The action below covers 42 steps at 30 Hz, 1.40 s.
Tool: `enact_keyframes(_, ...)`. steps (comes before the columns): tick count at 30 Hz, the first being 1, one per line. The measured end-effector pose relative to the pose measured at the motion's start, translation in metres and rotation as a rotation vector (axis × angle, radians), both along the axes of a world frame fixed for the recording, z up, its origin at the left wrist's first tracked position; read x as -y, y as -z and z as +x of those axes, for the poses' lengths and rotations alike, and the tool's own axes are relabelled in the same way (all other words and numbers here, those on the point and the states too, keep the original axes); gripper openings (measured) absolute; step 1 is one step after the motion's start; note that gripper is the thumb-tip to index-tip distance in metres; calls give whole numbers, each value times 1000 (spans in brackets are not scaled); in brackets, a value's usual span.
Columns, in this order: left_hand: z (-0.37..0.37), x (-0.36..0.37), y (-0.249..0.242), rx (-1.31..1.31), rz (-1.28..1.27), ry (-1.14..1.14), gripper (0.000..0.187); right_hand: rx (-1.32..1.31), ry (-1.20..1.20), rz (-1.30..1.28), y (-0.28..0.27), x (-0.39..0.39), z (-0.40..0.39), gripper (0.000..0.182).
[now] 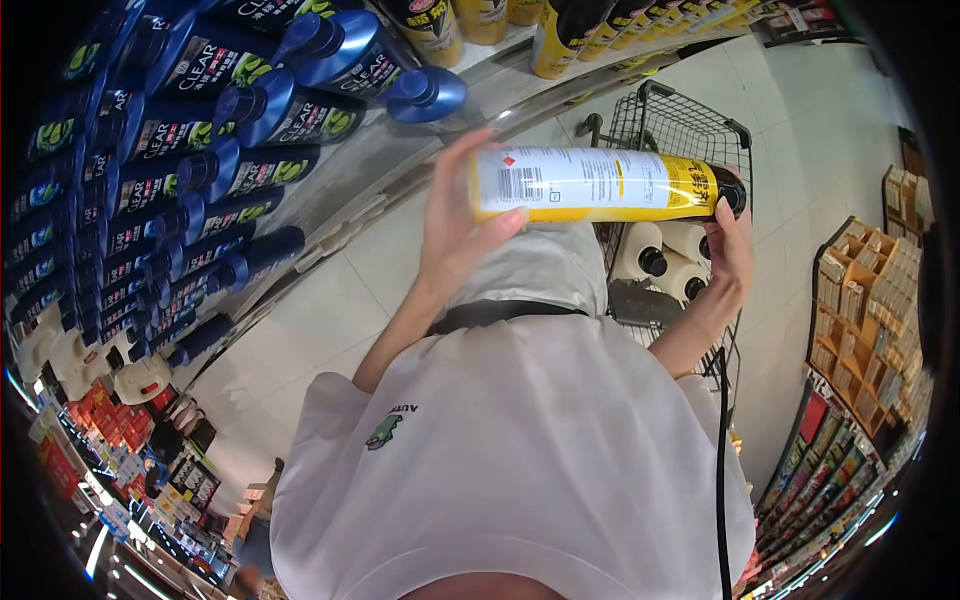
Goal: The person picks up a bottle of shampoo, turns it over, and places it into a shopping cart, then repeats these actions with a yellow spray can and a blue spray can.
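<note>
A yellow aerosol spray can (590, 182) with a white label, a barcode and a black cap lies sideways between my hands, in front of my waist. My left hand (452, 220) is closed round its base end, with the thumb along the lower side. At the cap end, my right hand (733, 245) grips the can, thumb by the black cap. The back label faces up toward me. Some fingers of both hands are hidden behind the can.
Blue CLEAR pump bottles (300, 115) crowd the shelf at left. More yellow-and-black cans (560, 40) stand on the shelf ahead. Beyond my right hand is a wire shopping cart (690, 115) holding white bottles with black caps (640, 250). A wooden rack (865, 300) stands at far right.
</note>
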<state>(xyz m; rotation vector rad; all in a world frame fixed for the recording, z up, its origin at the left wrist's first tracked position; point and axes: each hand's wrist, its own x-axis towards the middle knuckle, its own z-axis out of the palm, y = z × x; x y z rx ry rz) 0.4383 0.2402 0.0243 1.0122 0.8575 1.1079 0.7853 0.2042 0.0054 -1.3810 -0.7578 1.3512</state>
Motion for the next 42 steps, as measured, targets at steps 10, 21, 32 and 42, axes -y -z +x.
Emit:
enact_keyframes(10, 5, 0, 1, -23, 7, 33, 83, -47, -60, -103, -1, 7, 5, 67)
enact_keyframes(21, 4, -14, -12, -275, 501, 80, 87, -89, -401, -122, 49, 15, 18, 98)
enact_keyframes(32, 21, -17, -49, -495, 924, 34, 83, -34, -620, -193, 47, -18, -70, 86)
enact_keyframes(42, 35, -4, -48, -384, 839, 143, 72, -269, -987, -81, 48, -35, -79, 85)
